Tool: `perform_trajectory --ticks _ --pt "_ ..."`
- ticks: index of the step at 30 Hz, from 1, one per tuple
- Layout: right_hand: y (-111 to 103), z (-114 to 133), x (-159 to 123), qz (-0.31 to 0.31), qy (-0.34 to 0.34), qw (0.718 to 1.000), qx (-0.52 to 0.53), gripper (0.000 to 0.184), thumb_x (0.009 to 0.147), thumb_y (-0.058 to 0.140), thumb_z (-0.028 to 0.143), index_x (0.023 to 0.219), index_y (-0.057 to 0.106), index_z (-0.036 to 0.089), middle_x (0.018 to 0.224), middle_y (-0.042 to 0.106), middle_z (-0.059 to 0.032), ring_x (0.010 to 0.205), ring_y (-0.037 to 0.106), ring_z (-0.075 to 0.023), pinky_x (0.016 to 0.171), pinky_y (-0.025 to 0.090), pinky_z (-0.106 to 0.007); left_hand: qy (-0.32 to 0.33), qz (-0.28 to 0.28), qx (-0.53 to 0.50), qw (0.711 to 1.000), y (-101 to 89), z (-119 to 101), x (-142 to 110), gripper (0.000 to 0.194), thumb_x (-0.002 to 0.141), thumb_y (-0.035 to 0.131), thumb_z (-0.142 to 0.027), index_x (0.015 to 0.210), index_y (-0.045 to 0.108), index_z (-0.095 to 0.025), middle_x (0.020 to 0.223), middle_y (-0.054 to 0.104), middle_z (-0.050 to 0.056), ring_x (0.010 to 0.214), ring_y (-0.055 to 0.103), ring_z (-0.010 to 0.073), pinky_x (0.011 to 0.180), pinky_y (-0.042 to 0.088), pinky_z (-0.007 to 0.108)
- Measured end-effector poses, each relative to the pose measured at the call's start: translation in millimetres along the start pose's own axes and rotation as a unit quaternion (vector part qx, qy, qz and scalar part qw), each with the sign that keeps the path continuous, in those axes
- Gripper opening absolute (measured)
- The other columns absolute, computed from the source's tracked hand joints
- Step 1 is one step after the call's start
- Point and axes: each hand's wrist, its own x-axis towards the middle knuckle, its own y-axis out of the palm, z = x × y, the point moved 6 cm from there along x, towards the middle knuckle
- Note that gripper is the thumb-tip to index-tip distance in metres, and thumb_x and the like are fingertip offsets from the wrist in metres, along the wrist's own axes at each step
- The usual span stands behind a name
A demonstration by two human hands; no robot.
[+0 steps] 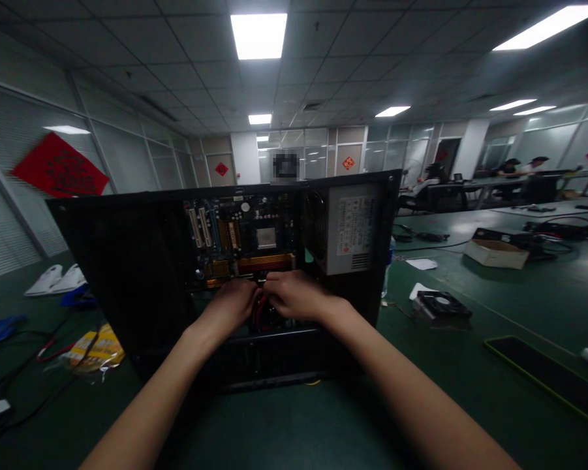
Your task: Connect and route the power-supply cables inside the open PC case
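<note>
In front of me a black computer case (127, 261) stands on its edge with its side open. Inside it are a motherboard (245, 228) with a bare square processor (266, 237) and, at the right, a silver power supply (353, 232). Both of my hands reach in at the motherboard's lower edge, fingertips nearly touching. My left hand (235, 297) is closed, and what it pinches is hidden. Fingers bent, my right hand (294, 294) grips red and black cables (260, 316) that hang down below the fingertips. Orange memory slots (267, 262) lie just above the hands.
Right of the case, a black fan (443, 305), an open cardboard box (496, 253) and a dark green-edged mat (548, 372) lie on the green table (284, 424). At left are a yellow plastic packet (98, 349), loose cables and white shoes (53, 279). People sit at far desks.
</note>
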Motion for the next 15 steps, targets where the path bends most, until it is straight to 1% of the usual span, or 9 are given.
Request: perform_trajectory --ticks 5,9,12,15 --pt "0.6 0.1 -0.1 -0.009 -0.010 1.000 0.013 0.018 0.088 0.049 0.019 0.094 0.065 0.016 0.097 0.066 -0.0065 0.081 0.060 -0.0168 0.064 0.035 -0.028 0.005 -0.010 -0.008 1.000 4.5 5.5 1.9 0.032 0.095 0.039 -0.026 0.085 0.068 -0.015 0.082 0.070 0.011 0.079 0.065 0.0228 0.070 0.041 0.030" --pt "1.6 -0.2 1.2 -0.009 -0.009 1.000 0.019 0.018 0.089 0.049 0.019 0.095 0.065 0.016 0.098 0.066 -0.0066 0.084 0.061 -0.0173 0.066 0.036 -0.027 -0.009 -0.001 -0.016 1.000 5.4 7.9 1.9 0.033 0.095 0.040 -0.027 0.083 0.068 -0.015 0.083 0.070 0.011 0.080 0.065 0.0220 0.071 0.041 0.029" --pt "2.4 0.1 2.0 -0.003 -0.008 1.000 0.021 0.018 0.089 0.049 0.019 0.094 0.066 0.016 0.097 0.066 -0.0067 0.083 0.061 -0.0171 0.066 0.036 -0.027 -0.011 -0.004 -0.030 0.999 2.8 6.4 -0.1 0.032 0.095 0.040 -0.026 0.084 0.068 -0.015 0.083 0.070 0.010 0.080 0.064 0.0207 0.072 0.041 0.028" --pt "2.9 0.0 2.4 -0.001 -0.006 1.000 0.021 0.018 0.089 0.049 0.020 0.092 0.066 0.016 0.096 0.066 -0.0071 0.081 0.060 -0.0169 0.065 0.035 -0.027 0.010 0.000 -0.062 0.998 2.1 1.6 -2.4 0.031 0.095 0.040 -0.025 0.084 0.068 -0.016 0.083 0.071 0.008 0.079 0.064 0.0193 0.072 0.041 0.027"
